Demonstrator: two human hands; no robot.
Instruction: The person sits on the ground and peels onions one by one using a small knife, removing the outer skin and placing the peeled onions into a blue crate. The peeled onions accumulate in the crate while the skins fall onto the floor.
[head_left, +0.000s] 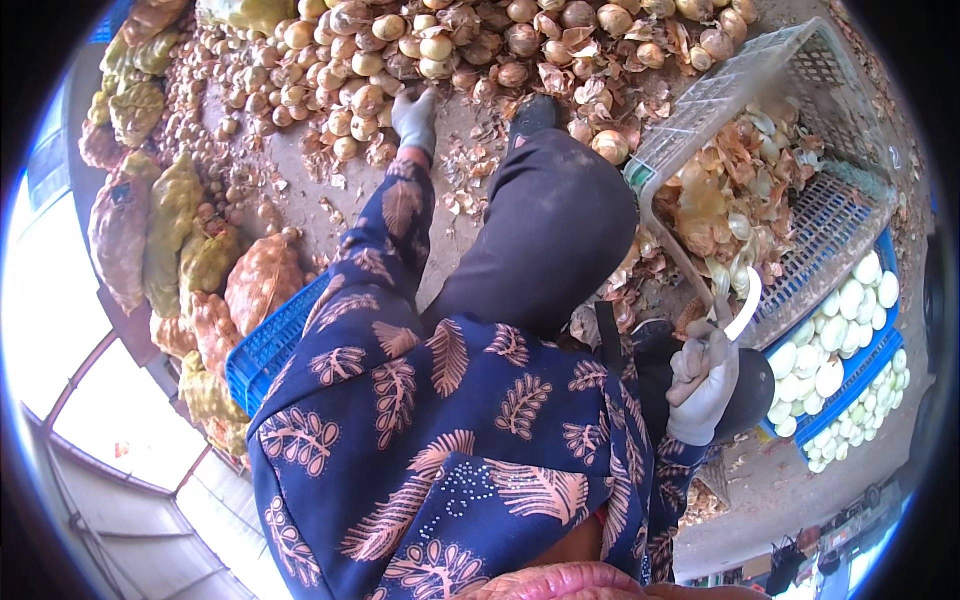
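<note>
My left hand (415, 120), in a pale glove, reaches forward to the near edge of a pile of unpeeled onions (367, 100). Its fingertips are against the onions, and I cannot tell whether they grip one. On the right, my gloved right hand (701, 375) is closed around a small curved knife (744, 304), whose blade shines bright white. The hand is in front of a tipped plastic crate (817, 251). Loose onion skins (724, 187) lie inside that crate.
Blue crates of peeled onions (832, 330) stand at the right. At the left are filled mesh sacks (262, 281) and a blue crate (274, 337). Onion skins (469, 169) litter the concrete floor around my shoe (534, 116).
</note>
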